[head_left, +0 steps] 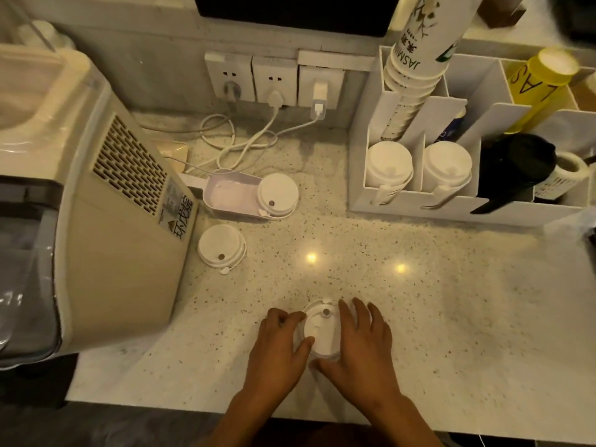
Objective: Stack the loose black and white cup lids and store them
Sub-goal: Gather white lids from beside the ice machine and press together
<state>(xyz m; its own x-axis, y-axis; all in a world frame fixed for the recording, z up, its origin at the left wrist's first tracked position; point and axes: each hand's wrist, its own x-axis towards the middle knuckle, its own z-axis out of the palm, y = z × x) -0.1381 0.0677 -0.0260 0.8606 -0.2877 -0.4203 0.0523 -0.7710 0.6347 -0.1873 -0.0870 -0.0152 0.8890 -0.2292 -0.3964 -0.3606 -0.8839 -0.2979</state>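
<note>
A short stack of white lids [322,330] rests on the speckled counter near its front edge. My left hand [277,343] grips its left side and my right hand [361,340] cups its right side. Another white lid [222,249] lies flat beside the machine. A third white lid [278,195] leans on the end of a white scoop [225,191]. Two stacks of white lids [389,164] [446,165] stand in the white organiser [416,196] at the right. A stack of black lids [512,169] fills the slot right of those.
A large beige machine [96,204] fills the left side. Wall sockets with plugs and looped white cables [238,140] sit at the back. Paper cup stacks [416,59], a yellow cup stack [538,88] and a tape roll [572,166] occupy the organiser area.
</note>
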